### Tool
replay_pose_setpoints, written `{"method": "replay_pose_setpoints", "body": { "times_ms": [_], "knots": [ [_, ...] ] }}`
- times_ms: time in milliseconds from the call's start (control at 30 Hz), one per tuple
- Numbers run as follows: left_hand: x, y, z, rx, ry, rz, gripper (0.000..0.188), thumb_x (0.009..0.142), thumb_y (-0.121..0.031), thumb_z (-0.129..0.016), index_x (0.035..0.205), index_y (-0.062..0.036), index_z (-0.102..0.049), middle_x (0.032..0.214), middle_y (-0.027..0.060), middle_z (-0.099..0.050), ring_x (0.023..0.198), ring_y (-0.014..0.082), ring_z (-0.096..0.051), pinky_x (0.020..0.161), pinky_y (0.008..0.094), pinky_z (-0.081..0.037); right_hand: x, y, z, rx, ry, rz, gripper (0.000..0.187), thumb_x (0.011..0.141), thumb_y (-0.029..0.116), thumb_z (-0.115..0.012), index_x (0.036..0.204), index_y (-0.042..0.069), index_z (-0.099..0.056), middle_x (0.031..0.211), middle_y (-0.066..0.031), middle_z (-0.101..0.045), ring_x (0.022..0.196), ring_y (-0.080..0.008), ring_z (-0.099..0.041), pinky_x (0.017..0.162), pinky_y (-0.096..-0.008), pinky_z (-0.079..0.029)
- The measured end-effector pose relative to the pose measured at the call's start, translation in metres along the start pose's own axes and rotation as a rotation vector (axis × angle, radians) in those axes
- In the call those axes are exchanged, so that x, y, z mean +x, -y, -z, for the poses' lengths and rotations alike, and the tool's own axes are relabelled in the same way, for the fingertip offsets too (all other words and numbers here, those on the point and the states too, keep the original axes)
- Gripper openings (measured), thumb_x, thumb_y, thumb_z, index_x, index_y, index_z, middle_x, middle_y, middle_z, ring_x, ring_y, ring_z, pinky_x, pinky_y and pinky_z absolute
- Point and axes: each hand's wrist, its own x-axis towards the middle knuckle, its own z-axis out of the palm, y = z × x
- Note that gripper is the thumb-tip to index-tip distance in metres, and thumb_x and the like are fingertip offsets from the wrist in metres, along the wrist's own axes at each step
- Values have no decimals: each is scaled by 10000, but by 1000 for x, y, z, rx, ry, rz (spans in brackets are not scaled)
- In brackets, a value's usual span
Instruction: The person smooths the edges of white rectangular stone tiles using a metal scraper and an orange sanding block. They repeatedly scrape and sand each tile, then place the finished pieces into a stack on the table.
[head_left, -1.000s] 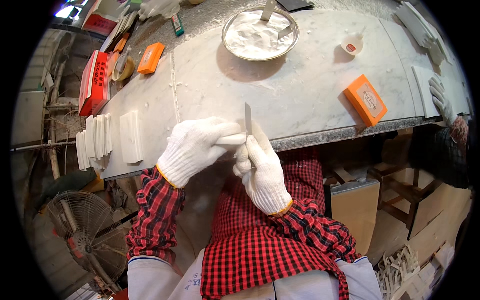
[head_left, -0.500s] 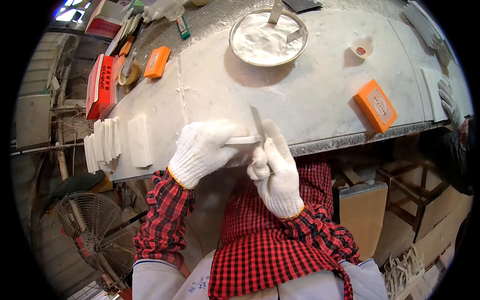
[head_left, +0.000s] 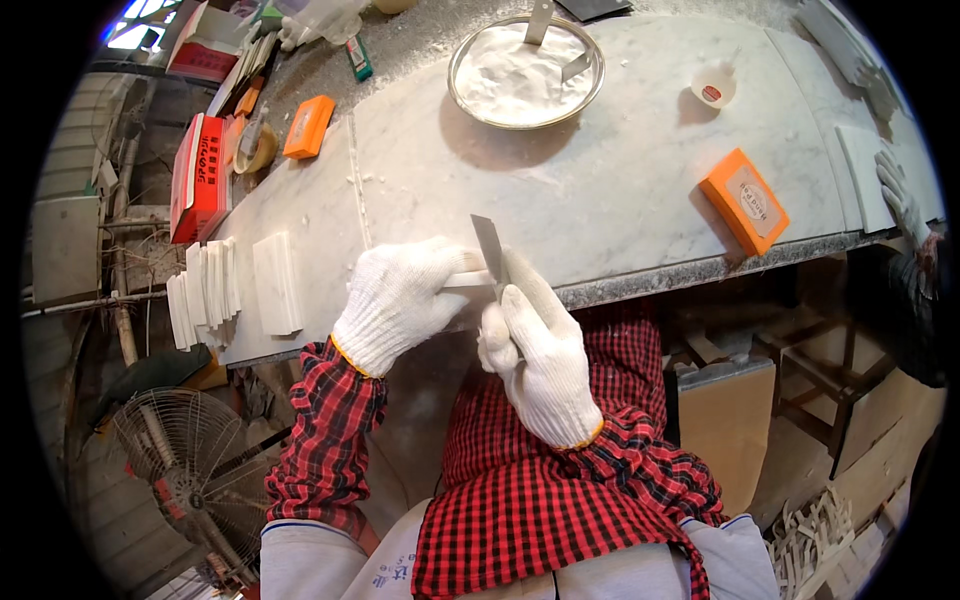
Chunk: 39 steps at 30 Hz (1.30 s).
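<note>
Both my hands wear white knit gloves and are close together over the table's front edge. My left hand [head_left: 392, 305] is closed around a narrow white strip [head_left: 467, 279], whose end juts out to the right. In my right hand [head_left: 540, 345] is a thin grey metal scraper blade [head_left: 487, 243], pointing up and away, with its flat side at the strip's end. The right fingers are partly curled about the blade's lower part. Whether blade and strip touch is hard to make out. Beyond them stands a metal bowl [head_left: 452, 85] of white powder [head_left: 510, 70] with two flat blades stuck in.
White strips [head_left: 277, 284] stand at the left end of the marble table [head_left: 430, 180]. Orange boxes [head_left: 746, 202] lie right and left, near a red box [head_left: 200, 178]. A small white cup [head_left: 714, 88] sits back right. At far right is another person's gloved hand [head_left: 902, 195]. A fan [head_left: 185, 480] stands lower left.
My right hand and the blade have shifted left along the strip, and the blade leans further left. My left hand has barely moved.
</note>
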Motion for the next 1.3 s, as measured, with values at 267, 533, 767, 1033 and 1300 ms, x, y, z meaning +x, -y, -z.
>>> {"method": "replay_pose_setpoints", "body": {
  "times_ms": [267, 533, 767, 1033, 1300],
  "knots": [
    [2, -2, 0, 22, 5, 9, 318, 775, -123, -716, 1076, -196, -790, 937, 89, -742, 803, 331, -720, 691, 394, -580, 14, -6, 17, 88, 66, -37, 495, 1111, 149, -434, 1583, 7, -391, 775, 35, -489, 621, -40, -416, 566, -197, -369],
    [2, -1, 0, 47, 20, 17, 309, 764, -113, -722, 1058, -184, -788, 930, 87, -744, 793, 332, -720, 680, 393, -579, 15, -6, 11, 26, -11, 6, 471, 1093, 108, -506, 1540, -30, -450, 748, 10, -535, 595, -59, -445, 534, -210, -370],
    [3, -2, 0, 0, 11, 19, 290, 765, -100, -715, 1034, -175, -792, 932, 92, -740, 786, 333, -716, 680, 386, -579, 15, -6, 14, -64, 6, 22, 452, 1086, 93, -516, 1517, -38, -482, 717, 9, -521, 596, -66, -437, 539, -219, -365],
    [5, -3, -1, 3, -9, 21, 244, 780, -142, -734, 1018, -170, -783, 924, 80, -735, 781, 329, -716, 676, 386, -580, 21, -9, 24, -97, 63, 31, 433, 1074, 81, -536, 1487, -48, -522, 731, 2, -544, 619, -66, -458, 548, -220, -371],
    [4, 0, 0, 34, 14, 22, 227, 806, -224, -752, 1029, -229, -796, 900, 55, -734, 773, 315, -718, 674, 390, -581, 20, -6, 37, -123, 194, 13, 462, 1082, 76, -512, 1529, -34, -474, 774, -37, -592, 646, -83, -504, 588, -216, -422]
  ]
}}
